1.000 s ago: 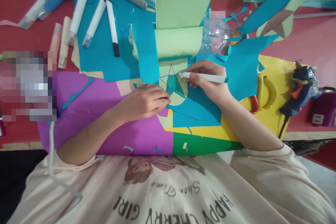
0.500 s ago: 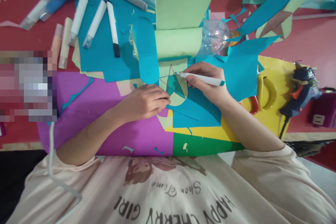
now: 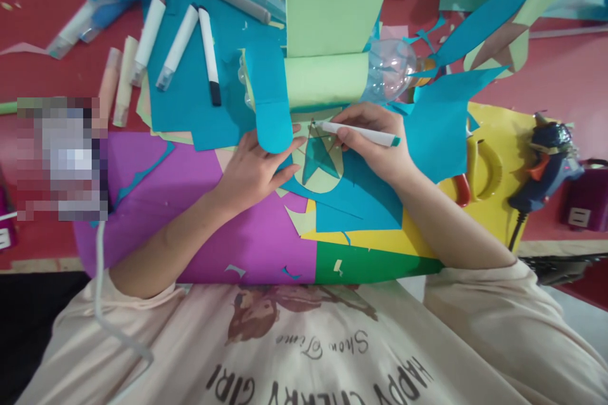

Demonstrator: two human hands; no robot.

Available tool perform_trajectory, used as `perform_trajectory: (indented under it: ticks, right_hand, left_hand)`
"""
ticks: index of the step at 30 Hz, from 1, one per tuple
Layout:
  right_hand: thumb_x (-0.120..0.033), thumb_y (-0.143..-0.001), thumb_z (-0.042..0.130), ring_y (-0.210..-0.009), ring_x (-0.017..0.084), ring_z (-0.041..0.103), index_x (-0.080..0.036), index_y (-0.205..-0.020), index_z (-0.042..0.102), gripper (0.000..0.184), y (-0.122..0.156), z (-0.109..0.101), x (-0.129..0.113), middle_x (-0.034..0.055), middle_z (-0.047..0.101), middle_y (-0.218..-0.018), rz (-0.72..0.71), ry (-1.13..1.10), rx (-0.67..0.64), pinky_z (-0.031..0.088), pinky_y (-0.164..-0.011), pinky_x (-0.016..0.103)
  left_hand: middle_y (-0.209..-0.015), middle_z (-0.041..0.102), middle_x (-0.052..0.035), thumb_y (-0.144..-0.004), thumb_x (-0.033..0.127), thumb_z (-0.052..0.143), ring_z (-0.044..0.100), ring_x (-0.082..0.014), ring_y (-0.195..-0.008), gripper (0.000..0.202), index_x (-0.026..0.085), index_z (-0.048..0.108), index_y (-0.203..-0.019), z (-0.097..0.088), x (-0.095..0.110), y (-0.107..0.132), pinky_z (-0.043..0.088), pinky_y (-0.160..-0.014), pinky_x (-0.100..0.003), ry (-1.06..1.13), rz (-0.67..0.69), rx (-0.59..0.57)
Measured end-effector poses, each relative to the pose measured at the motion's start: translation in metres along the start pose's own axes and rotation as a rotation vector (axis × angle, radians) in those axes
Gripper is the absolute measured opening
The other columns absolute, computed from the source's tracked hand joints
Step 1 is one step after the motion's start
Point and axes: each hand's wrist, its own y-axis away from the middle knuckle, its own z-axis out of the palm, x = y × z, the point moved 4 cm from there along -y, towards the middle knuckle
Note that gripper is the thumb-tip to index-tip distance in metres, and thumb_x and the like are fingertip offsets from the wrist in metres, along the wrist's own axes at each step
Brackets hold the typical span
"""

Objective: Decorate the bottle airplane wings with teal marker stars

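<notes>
My right hand point(image 3: 380, 145) is closed around a white marker with a teal end point(image 3: 361, 133). Its tip rests at the top of a star outline drawn on a pale green paper circle point(image 3: 323, 168), part of which is coloured teal. My left hand point(image 3: 259, 168) lies flat with fingers spread on the papers just left of the circle, pressing them down beside a rounded teal paper strip point(image 3: 270, 101). Teal sheets point(image 3: 361, 199) lie under and around the circle, on purple point(image 3: 190, 202), yellow and green card.
Several white markers point(image 3: 178, 44) and glue sticks point(image 3: 123, 85) lie at the back left on teal paper. A rolled light green sheet point(image 3: 327, 76) and a clear plastic bottle point(image 3: 392, 66) sit behind the circle. Yellow-handled scissors point(image 3: 479, 171) and a blue glue gun point(image 3: 546, 158) lie at the right.
My left hand has slid up and opened flat beside the circle. The marker tip has moved left and up to the star's top point.
</notes>
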Motion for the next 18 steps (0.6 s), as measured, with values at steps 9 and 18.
perform_trajectory:
  ticks: [9,18]
  right_hand:
    - [-0.056,-0.083,0.067,-0.06,0.014,0.062,-0.023,-0.089,0.067,0.034,0.0013,0.0006,0.0028,0.001,0.068,-0.074,-0.056,-0.012,0.008,0.051,-0.051,0.028]
    - [-0.058,-0.084,0.065,-0.061,0.014,0.062,-0.024,-0.09,0.066,0.035,0.0018,0.0003,0.0048,0.0007,0.068,-0.076,-0.038,0.02,0.024,0.051,-0.051,0.027]
  left_hand:
    - [-0.151,0.045,-0.0191,-0.1,0.04,0.048,0.04,-0.037,-0.142,0.057,0.018,0.034,-0.151,0.0078,-0.0062,-0.0063,0.038,-0.112,-0.055,0.075,-0.054,-0.041]
    - [-0.151,0.045,-0.0178,-0.099,0.039,0.052,0.041,-0.035,-0.142,0.058,0.019,0.034,-0.15,0.0087,-0.0081,-0.0059,0.038,-0.113,-0.053,0.099,-0.058,-0.026]
